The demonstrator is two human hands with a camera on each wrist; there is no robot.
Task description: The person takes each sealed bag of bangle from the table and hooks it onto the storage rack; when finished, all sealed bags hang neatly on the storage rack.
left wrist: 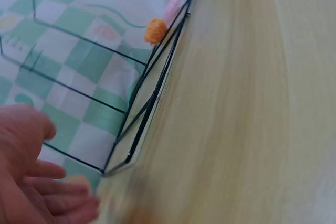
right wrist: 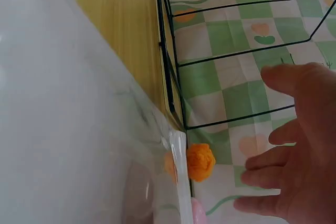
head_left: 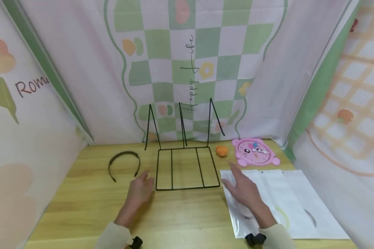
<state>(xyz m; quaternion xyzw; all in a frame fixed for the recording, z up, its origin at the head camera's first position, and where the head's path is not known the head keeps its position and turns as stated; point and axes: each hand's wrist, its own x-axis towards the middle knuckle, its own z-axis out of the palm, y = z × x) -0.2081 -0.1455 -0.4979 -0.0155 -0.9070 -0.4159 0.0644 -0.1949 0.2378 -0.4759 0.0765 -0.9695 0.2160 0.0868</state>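
Observation:
A black wire rack (head_left: 172, 169) with three tall bent prongs at its back stands mid-table. My left hand (head_left: 141, 188) hovers by the rack's front left corner, holding nothing; its fingers look loosely bent in the left wrist view. On the other side, my right hand (head_left: 244, 188) is held above a white plastic-looking sheet or packet (head_left: 299, 200), thumb and fingers spread and nothing between them. In the right wrist view the palm and outstretched fingers (right wrist: 268, 182) show beside the rack's prongs. Whether either hand touches the rack cannot be made out.
A dark braided headband (head_left: 124, 153) lies left of the rack. Behind the white packet are a small orange ball-like item (head_left: 222, 151) and a pink animal-shaped clock (head_left: 257, 159). A printed curtain (head_left: 205, 41) hangs along the back edge of the wooden table (head_left: 81, 193).

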